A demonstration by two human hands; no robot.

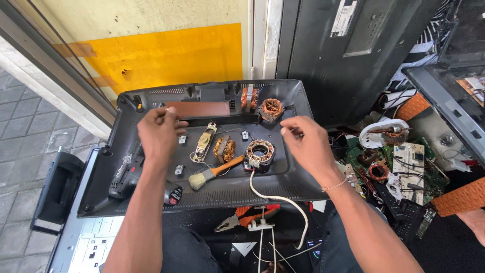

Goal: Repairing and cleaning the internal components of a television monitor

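Both hands hover over the black tray [298,174], fingers pinched. The left hand [159,132] and right hand [305,144] may hold thin wire; I cannot tell. The motor coil [260,151] sits near the right hand, and picking it up looks next.

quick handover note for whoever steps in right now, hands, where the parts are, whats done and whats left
Left hand: raised over the black plastic back-cover tray, fingers pinched; whatever it holds is too small to tell.
Right hand: raised likewise, fingers pinched near the round copper-wound stator.
On the tray: orange-handled brush, a second copper-wound stator, black cordless drill at the left edge. A white cord runs from the round stator off the front edge; orange-handled pliers lie below the tray.
Done: motor parts lie taken apart on the tray.
Left: parts loose, nothing reassembled.
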